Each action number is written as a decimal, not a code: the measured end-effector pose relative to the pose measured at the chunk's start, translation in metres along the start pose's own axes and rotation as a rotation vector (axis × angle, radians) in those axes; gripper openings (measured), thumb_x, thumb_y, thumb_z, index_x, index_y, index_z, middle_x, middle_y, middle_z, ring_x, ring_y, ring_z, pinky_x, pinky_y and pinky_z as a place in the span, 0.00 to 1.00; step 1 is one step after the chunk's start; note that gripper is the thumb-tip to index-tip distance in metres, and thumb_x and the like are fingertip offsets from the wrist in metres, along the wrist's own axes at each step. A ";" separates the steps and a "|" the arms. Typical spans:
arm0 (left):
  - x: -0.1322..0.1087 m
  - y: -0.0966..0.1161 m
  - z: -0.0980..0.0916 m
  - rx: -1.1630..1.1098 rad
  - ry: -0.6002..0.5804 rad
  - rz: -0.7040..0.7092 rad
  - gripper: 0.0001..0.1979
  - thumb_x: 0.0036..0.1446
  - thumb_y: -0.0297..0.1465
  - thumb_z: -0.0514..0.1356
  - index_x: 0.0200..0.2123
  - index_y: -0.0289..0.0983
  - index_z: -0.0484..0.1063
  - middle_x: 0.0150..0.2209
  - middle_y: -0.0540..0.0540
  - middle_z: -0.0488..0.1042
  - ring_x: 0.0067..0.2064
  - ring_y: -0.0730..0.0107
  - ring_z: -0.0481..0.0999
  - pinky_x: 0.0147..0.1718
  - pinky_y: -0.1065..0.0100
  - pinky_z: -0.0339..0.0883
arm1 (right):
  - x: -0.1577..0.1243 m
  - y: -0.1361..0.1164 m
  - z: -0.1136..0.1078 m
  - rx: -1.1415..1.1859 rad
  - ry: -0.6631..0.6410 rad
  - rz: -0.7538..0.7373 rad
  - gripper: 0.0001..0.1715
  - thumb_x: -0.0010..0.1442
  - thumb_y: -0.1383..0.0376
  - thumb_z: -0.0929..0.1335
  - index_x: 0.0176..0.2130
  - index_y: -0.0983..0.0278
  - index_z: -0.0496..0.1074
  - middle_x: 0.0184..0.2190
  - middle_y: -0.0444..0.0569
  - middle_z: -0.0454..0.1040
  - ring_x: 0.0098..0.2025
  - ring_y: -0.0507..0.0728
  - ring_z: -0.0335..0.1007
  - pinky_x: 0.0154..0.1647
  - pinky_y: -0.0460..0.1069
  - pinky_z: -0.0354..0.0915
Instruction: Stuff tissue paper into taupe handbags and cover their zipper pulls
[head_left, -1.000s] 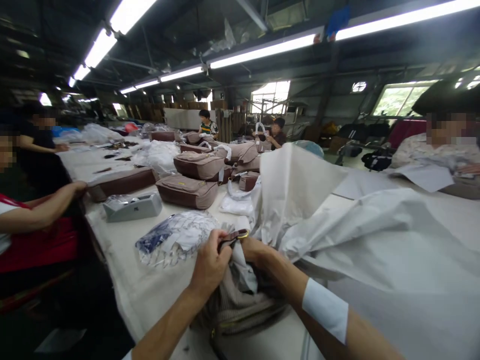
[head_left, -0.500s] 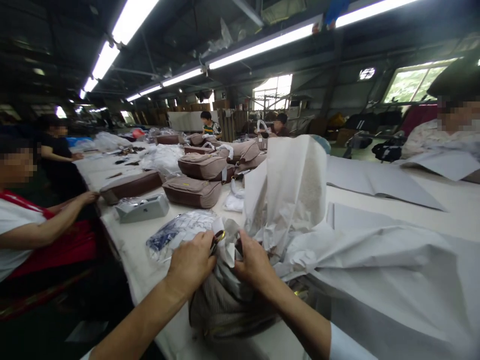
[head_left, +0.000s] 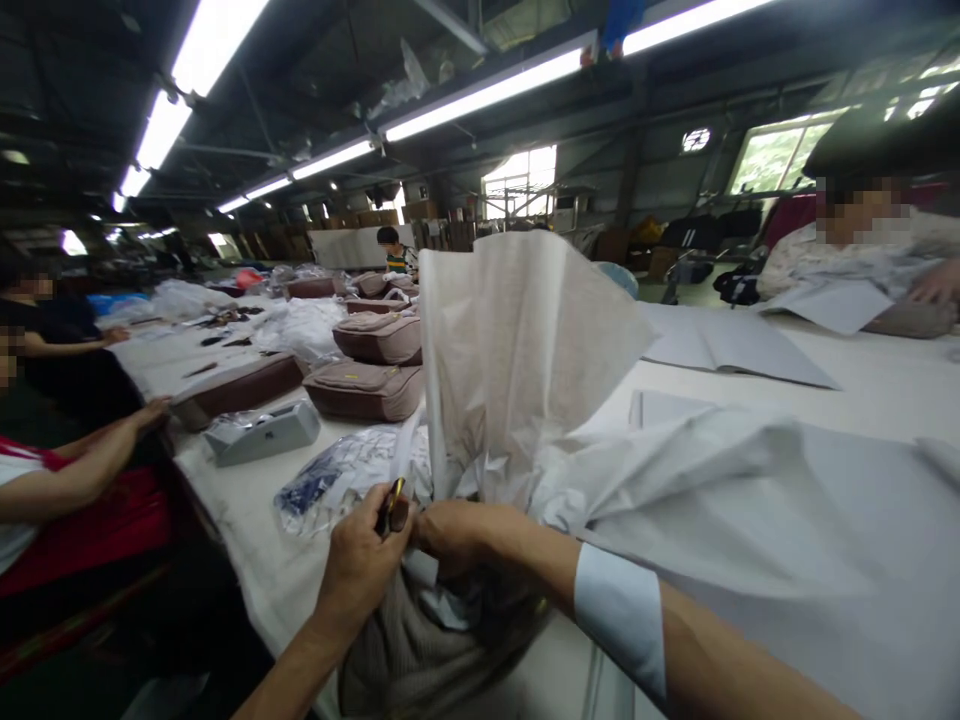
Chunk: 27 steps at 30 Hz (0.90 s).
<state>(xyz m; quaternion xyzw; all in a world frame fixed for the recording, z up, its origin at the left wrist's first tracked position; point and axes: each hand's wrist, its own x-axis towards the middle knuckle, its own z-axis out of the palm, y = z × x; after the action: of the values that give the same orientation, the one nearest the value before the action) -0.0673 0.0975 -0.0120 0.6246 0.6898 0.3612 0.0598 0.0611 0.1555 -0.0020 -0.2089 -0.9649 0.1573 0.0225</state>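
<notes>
A ribbed grey-brown bag (head_left: 405, 640) sits on the table right in front of me, with white paper stuck in and around its mouth. My left hand (head_left: 364, 560) is closed on the bag's dark brown strap end, where a gold-coloured metal ring shows. Just beside it, my right hand (head_left: 457, 530) is curled over the bag's opening, fingers bent down; what they grip is hidden. A large sheet of white wrapping paper (head_left: 517, 340) stands up behind my right hand, and more crumpled paper (head_left: 690, 480) spreads to the right.
Clear plastic packets (head_left: 352, 475) and a grey box (head_left: 262, 432) lie to the left. Beyond them stand stacked brown bags (head_left: 367, 390). Flat grey sheets (head_left: 742, 345) lie at right. Co-workers are on the left side, at the far end and at the right.
My right hand has moved left and down over the bag's mouth, next to my left hand. The left hand has shifted left and lower with the strap. The upright paper has swung left.
</notes>
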 end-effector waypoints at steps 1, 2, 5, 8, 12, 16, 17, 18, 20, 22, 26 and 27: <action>-0.001 -0.003 -0.004 0.000 -0.009 -0.030 0.10 0.53 0.40 0.52 0.31 0.39 0.64 0.24 0.51 0.70 0.27 0.68 0.71 0.29 0.70 0.61 | -0.001 -0.002 -0.001 0.022 -0.022 0.002 0.13 0.40 0.70 0.73 0.31 0.64 0.74 0.24 0.45 0.76 0.26 0.54 0.69 0.19 0.43 0.57; -0.001 -0.006 -0.010 0.001 -0.034 -0.061 0.10 0.52 0.40 0.52 0.31 0.39 0.64 0.26 0.51 0.71 0.28 0.67 0.71 0.29 0.70 0.62 | -0.004 -0.004 -0.001 0.034 -0.030 0.010 0.11 0.43 0.69 0.72 0.32 0.64 0.74 0.25 0.45 0.76 0.26 0.54 0.69 0.19 0.44 0.57; -0.002 -0.014 -0.034 0.034 -0.235 -0.079 0.09 0.50 0.37 0.54 0.34 0.40 0.62 0.29 0.51 0.72 0.31 0.67 0.73 0.31 0.70 0.63 | -0.016 -0.015 0.008 0.082 0.063 0.105 0.13 0.52 0.68 0.67 0.40 0.63 0.71 0.31 0.47 0.76 0.32 0.57 0.72 0.25 0.45 0.61; -0.004 -0.012 -0.053 0.196 -0.402 -0.009 0.07 0.45 0.28 0.54 0.31 0.40 0.61 0.28 0.51 0.70 0.31 0.66 0.72 0.31 0.69 0.61 | -0.024 -0.024 0.018 0.119 0.211 0.244 0.30 0.51 0.64 0.67 0.53 0.67 0.61 0.44 0.56 0.71 0.40 0.61 0.72 0.34 0.50 0.66; -0.009 -0.006 -0.048 0.259 -0.220 0.105 0.05 0.47 0.28 0.52 0.31 0.40 0.62 0.31 0.47 0.71 0.35 0.62 0.72 0.35 0.66 0.62 | -0.019 -0.033 0.021 0.096 0.249 0.420 0.34 0.52 0.63 0.67 0.57 0.68 0.56 0.43 0.58 0.72 0.40 0.65 0.73 0.33 0.54 0.67; -0.017 -0.008 -0.026 0.093 0.102 -0.027 0.06 0.52 0.35 0.51 0.31 0.39 0.63 0.27 0.48 0.69 0.31 0.64 0.72 0.33 0.66 0.64 | -0.018 -0.043 0.025 0.027 0.205 0.354 0.11 0.61 0.72 0.60 0.41 0.65 0.69 0.38 0.53 0.74 0.36 0.59 0.73 0.31 0.50 0.66; -0.019 -0.009 -0.022 0.055 0.141 -0.101 0.07 0.52 0.36 0.52 0.31 0.39 0.63 0.26 0.49 0.69 0.29 0.65 0.71 0.31 0.67 0.63 | -0.021 -0.046 0.027 0.007 0.199 0.289 0.10 0.62 0.71 0.60 0.40 0.64 0.69 0.39 0.51 0.73 0.37 0.58 0.73 0.31 0.49 0.66; -0.020 -0.009 -0.019 0.016 0.163 -0.165 0.08 0.51 0.37 0.53 0.30 0.39 0.63 0.24 0.50 0.68 0.28 0.65 0.70 0.30 0.67 0.63 | -0.024 -0.047 0.029 -0.025 0.194 0.197 0.09 0.62 0.71 0.61 0.40 0.64 0.69 0.41 0.50 0.72 0.38 0.57 0.72 0.30 0.48 0.66; -0.021 -0.008 -0.018 -0.083 0.178 -0.250 0.09 0.48 0.38 0.56 0.29 0.39 0.64 0.23 0.51 0.69 0.27 0.66 0.70 0.30 0.68 0.63 | -0.030 -0.050 0.033 -0.114 0.193 -0.016 0.06 0.63 0.69 0.62 0.40 0.63 0.68 0.43 0.49 0.71 0.39 0.57 0.70 0.27 0.47 0.66; -0.022 -0.006 -0.019 -0.170 0.191 -0.299 0.09 0.46 0.39 0.57 0.28 0.39 0.65 0.23 0.51 0.69 0.27 0.67 0.70 0.30 0.69 0.63 | -0.036 -0.052 0.034 -0.178 0.193 -0.130 0.05 0.63 0.68 0.63 0.39 0.64 0.68 0.41 0.49 0.71 0.38 0.57 0.69 0.26 0.47 0.65; -0.028 -0.002 -0.021 -0.262 0.227 -0.313 0.12 0.47 0.40 0.58 0.31 0.38 0.65 0.25 0.52 0.69 0.29 0.68 0.71 0.31 0.70 0.65 | -0.040 -0.058 0.030 -0.025 0.242 0.214 0.21 0.60 0.72 0.62 0.53 0.61 0.64 0.47 0.52 0.69 0.35 0.58 0.73 0.30 0.50 0.68; -0.030 -0.001 -0.021 -0.274 0.234 -0.305 0.12 0.48 0.40 0.58 0.31 0.38 0.65 0.26 0.51 0.70 0.29 0.68 0.71 0.31 0.70 0.65 | -0.039 -0.060 0.029 0.036 0.265 0.327 0.32 0.57 0.75 0.62 0.59 0.59 0.57 0.53 0.56 0.65 0.36 0.60 0.74 0.31 0.51 0.69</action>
<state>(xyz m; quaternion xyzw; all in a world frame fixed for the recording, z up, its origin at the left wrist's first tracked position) -0.0731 0.0614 -0.0085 0.4531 0.7229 0.5082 0.1178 0.0702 0.0791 -0.0097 -0.3812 -0.9038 0.1475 0.1271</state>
